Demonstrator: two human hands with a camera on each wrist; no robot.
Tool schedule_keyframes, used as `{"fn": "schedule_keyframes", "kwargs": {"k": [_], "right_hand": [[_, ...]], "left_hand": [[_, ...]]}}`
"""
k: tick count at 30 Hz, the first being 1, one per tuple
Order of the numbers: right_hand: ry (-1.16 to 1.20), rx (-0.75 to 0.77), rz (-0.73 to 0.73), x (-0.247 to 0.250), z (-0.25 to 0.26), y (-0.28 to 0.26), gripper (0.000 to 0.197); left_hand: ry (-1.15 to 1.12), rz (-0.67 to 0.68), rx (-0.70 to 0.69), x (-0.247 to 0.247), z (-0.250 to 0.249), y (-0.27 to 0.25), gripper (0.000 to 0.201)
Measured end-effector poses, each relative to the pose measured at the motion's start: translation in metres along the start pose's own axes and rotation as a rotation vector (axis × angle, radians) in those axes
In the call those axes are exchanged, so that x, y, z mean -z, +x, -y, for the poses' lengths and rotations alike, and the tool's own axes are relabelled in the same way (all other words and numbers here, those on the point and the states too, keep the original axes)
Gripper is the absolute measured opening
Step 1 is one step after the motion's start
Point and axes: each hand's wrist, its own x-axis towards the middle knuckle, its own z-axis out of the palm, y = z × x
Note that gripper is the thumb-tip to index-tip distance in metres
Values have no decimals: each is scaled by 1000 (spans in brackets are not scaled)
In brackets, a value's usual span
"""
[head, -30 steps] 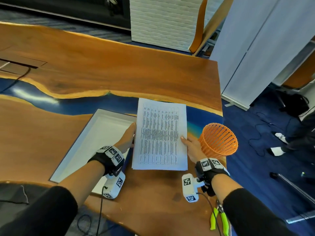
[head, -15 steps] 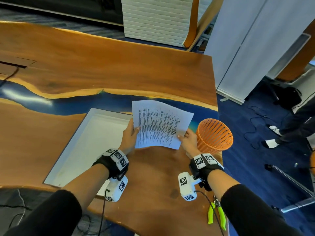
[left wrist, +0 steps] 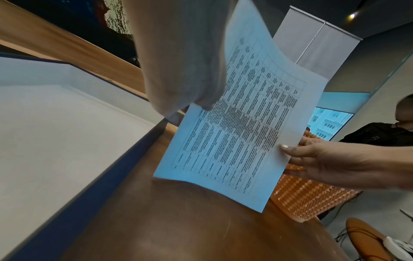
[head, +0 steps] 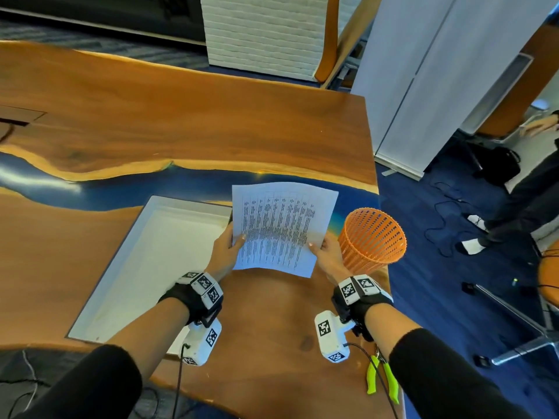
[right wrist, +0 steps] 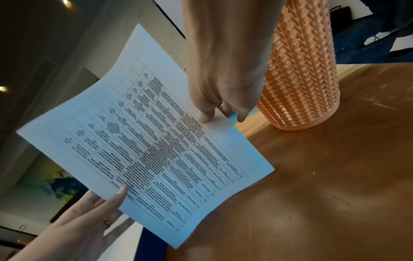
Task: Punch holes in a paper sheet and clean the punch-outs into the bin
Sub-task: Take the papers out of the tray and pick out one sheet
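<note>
Now the sheet (head: 282,228) hangs lifted between both hands, long axis running away from the person; left hand (head: 225,252) and right hand (head: 328,257) each pinch a side edge, bin (head: 372,240) just right.

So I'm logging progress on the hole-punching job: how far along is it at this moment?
Early. Done: nothing visible; the printed sheet shows no holes. In hand: the left hand and right hand each pinch a side edge, holding the sheet tilted above the wooden table. Left: punching, probably with the green-handled tool at the table's near edge, then clearing punch-outs into the orange mesh bin. The white tray holds no visible scraps.
</note>
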Motion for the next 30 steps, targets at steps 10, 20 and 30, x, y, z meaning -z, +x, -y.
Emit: {"fn": "schedule_keyframes", "kwargs": {"k": [10, 20, 30], "right_hand": [[-78, -2, 60, 8, -4, -16, 30], [-667, -498, 218, 95, -38, -76, 12], [-915, -880, 46, 125, -111, -169, 118]], "left_hand": [[48, 108, 29, -1, 7, -12, 23], [46, 28, 58, -1, 15, -16, 32], [11, 27, 66, -18, 7, -32, 32]]}}
